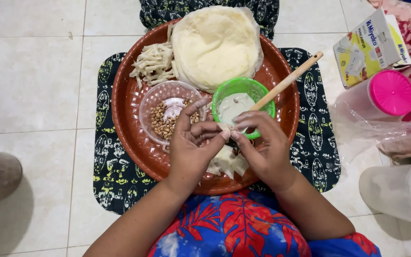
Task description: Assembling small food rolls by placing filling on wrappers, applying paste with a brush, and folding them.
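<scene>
Left hand (191, 147): fingertips pinched on one side of a small pale wrapper (224, 126), thumb and forefinger closed on its edge.
Right hand (260, 143): fingers closed on the other side of the same wrapper, tips meeting the left hand's.
Wrapper: held between both hands just above the tray (129, 123), beside the green bowl (262, 95); whether filling is inside cannot be told.
Cut pieces (227, 164): pale triangles lying on the tray under the hands.
Risk, tearing: the sheet looks thin; a hard pinch or a pull apart by either hand could split it.
Risk, poor seal: the green bowl seems to hold a white paste; too little on the edge and the fold may open.
Risk, spill: the spoon (288, 80) leans over the bowl's rim right by the right hand; a knock from the wrist could tip it or the bowl.
Risk, scatter: the clear bowl (148, 102) of peanuts (160, 121) sits touching-close to the left hand; a bump could send nuts across the tray.
Stack (215, 45): round sheets at the tray's far side, well apart from the hands, beside pale strips (154, 64).
</scene>
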